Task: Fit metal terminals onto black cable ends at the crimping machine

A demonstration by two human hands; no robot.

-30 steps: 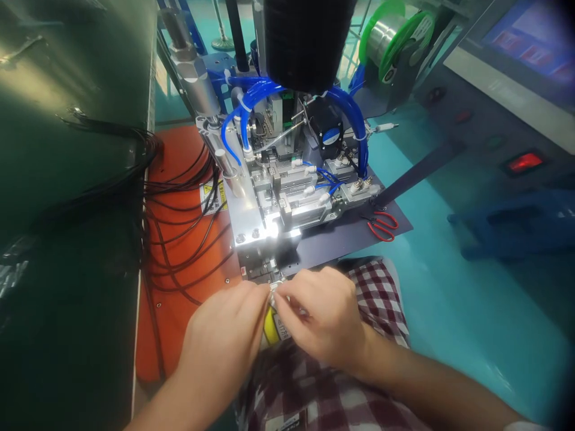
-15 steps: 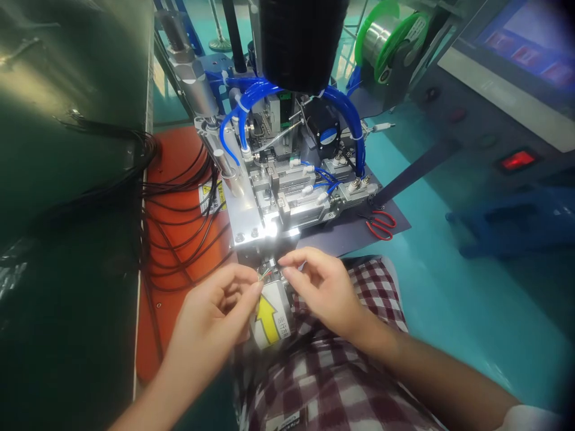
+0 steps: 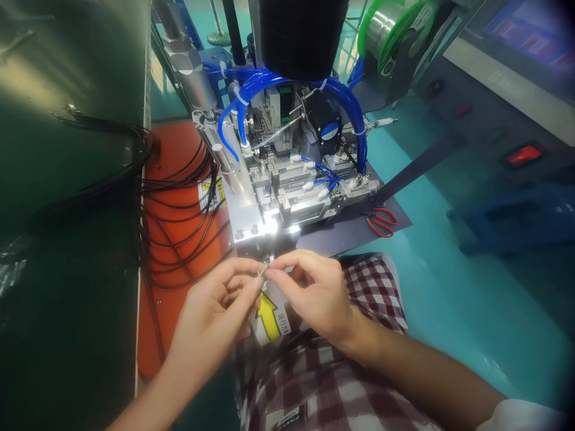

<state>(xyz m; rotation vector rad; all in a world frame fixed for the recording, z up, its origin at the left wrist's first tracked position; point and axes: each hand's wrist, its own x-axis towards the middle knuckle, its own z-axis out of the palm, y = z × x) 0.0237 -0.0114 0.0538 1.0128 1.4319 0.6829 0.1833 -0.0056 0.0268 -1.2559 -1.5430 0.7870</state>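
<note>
My left hand (image 3: pixel 215 314) and my right hand (image 3: pixel 314 293) meet just in front of a small metal machine (image 3: pixel 278 191). Both pinch the thin stripped end of a wire (image 3: pixel 263 267) between thumb and forefinger, fingertips almost touching. Under the fingers lies a white label with a yellow arrow (image 3: pixel 269 316) pointing toward the machine. A brightly lit metal plate edge (image 3: pixel 269 227) sits right beyond the wire tip.
Black cables (image 3: pixel 179 203) loop over an orange mat (image 3: pixel 175 179) at the left, beside a dark green panel (image 3: pixel 67 179). Red-handled snips (image 3: pixel 381 221) lie on a dark sheet at the right. Blue hoses (image 3: pixel 251 96), a green solder spool (image 3: pixel 390 36) and a control box with a red switch (image 3: pixel 523 154) stand behind.
The hands parted from a tight pinch low on the label, then rose toward the machine and closed together again on the wire end.
</note>
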